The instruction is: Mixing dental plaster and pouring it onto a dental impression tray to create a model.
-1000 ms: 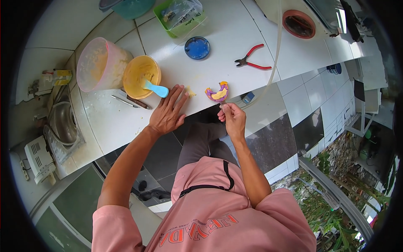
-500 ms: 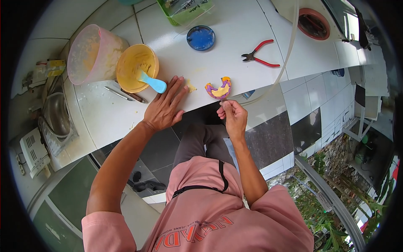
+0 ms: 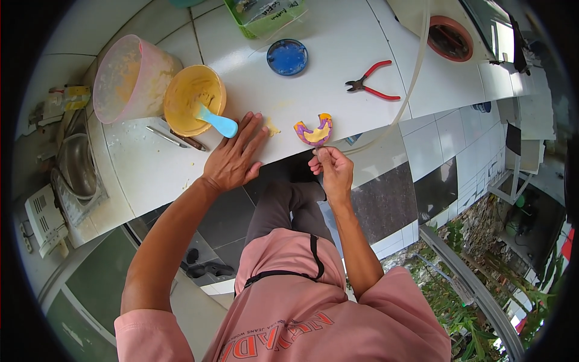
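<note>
My right hand [image 3: 333, 167] pinches the handle of a dental impression tray at the counter's front edge. This horseshoe-shaped dental impression [image 3: 314, 137] is purple and orange, with pale yellow plaster across its middle. Flat on the white counter [image 3: 253, 84] lies my left hand [image 3: 235, 152], palm down and fingers stretched, holding nothing. Just beyond its fingertips is a yellow rubber mixing bowl [image 3: 187, 123], coated with yellow paste inside. A light blue spatula [image 3: 218, 122] rests in the bowl, its handle sticking out over the rim above my left fingers.
A cloudy pink tub [image 3: 117, 78] stands left of the bowl. Slim metal tools [image 3: 169, 137] lie before it. A blue round lid [image 3: 287, 57], a green container [image 3: 265, 21] and red-handled cutters [image 3: 372, 81] are farther back. A clear hose [image 3: 416, 66] crosses the right side.
The whole view has shifted very slightly. My left hand stays flat on the counter, and my right hand still holds the impression tray in nearly the same place.
</note>
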Motion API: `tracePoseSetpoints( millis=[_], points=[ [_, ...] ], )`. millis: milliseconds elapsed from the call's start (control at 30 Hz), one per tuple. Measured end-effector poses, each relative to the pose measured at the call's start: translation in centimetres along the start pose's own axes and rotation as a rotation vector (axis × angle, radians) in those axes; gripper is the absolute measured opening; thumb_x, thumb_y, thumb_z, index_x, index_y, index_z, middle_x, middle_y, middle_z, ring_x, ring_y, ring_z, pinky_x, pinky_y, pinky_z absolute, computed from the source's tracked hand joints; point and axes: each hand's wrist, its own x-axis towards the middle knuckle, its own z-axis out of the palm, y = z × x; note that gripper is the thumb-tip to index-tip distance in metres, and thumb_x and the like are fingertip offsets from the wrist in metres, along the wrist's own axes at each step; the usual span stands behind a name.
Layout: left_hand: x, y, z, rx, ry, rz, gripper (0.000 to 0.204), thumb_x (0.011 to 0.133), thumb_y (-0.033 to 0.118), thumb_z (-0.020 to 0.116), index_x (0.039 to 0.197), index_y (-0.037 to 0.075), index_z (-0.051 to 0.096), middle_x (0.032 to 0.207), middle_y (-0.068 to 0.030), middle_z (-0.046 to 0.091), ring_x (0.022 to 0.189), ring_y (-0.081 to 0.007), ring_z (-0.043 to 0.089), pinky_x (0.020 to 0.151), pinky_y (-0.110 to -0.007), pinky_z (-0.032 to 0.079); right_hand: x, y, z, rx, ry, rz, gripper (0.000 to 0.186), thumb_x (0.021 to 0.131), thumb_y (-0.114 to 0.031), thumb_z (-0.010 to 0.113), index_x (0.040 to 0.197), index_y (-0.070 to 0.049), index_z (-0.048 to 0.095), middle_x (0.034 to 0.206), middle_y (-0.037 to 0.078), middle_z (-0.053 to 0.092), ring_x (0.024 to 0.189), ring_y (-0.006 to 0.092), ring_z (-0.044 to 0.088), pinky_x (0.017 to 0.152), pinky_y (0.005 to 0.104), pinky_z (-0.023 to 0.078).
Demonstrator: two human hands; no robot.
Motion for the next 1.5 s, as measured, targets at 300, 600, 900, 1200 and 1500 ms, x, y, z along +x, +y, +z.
tracePoseSetpoints(
  millis=[300,600,900,1200,1500],
  points=[
    [-0.05,-0.09,0.06,-0.015,0.026,0.004,0.077,0.081,0.034,0.057,0.146,0.004,0.029,0.154,-0.02,0.021,0.143,-0.0352,0.021,0.116,-0.046,0.02,-0.24,-0.01,0.16,0.087,-0.043,0.058,0.029,0.098,-0.022,0.056,0.094,0.005,0.064,0.072,0.007,0.064,0.061,0.0095,0.056,0.058,0.0221,0.046],
    [0.0,-0.02,0.08,-0.027,0.042,-0.002,0.079,0.08,0.034,0.058,0.146,0.002,0.029,0.153,-0.0209,0.022,0.143,-0.0364,0.021,0.117,-0.047,0.019,-0.32,0.15,0.34,0.133,-0.07,0.079,0.029,0.098,-0.023,0.056,0.092,0.004,0.065,0.071,0.006,0.064,0.06,0.0085,0.057,0.056,0.0217,0.047],
    [0.13,-0.08,0.02,-0.025,0.026,-0.005,0.08,0.078,0.031,0.061,0.146,0.003,0.029,0.153,-0.0206,0.021,0.143,-0.0368,0.021,0.116,-0.047,0.02,-0.36,0.27,0.17,0.133,-0.084,0.077,0.029,0.097,-0.023,0.057,0.094,0.005,0.064,0.071,0.007,0.065,0.06,0.0087,0.057,0.056,0.0216,0.047],
    [0.04,-0.06,0.2,-0.039,0.054,0.006,0.081,0.077,0.032,0.061,0.146,0.004,0.028,0.153,-0.0206,0.021,0.143,-0.0369,0.021,0.116,-0.048,0.02,-0.45,0.52,0.27,0.054,-0.057,0.018,0.028,0.097,-0.022,0.057,0.093,0.005,0.065,0.071,0.007,0.066,0.06,0.0088,0.059,0.056,0.0215,0.048],
    [-0.03,-0.08,0.18,-0.119,0.051,-0.003,0.082,0.077,0.025,0.061,0.147,0.008,0.023,0.152,-0.0229,0.021,0.14,-0.0424,0.023,0.116,-0.053,0.02,-0.67,0.48,0.36,0.04,-0.034,0.01,0.026,0.098,-0.019,0.056,0.093,0.004,0.065,0.071,0.007,0.066,0.061,0.0087,0.06,0.057,0.0218,0.048]
  ],
)
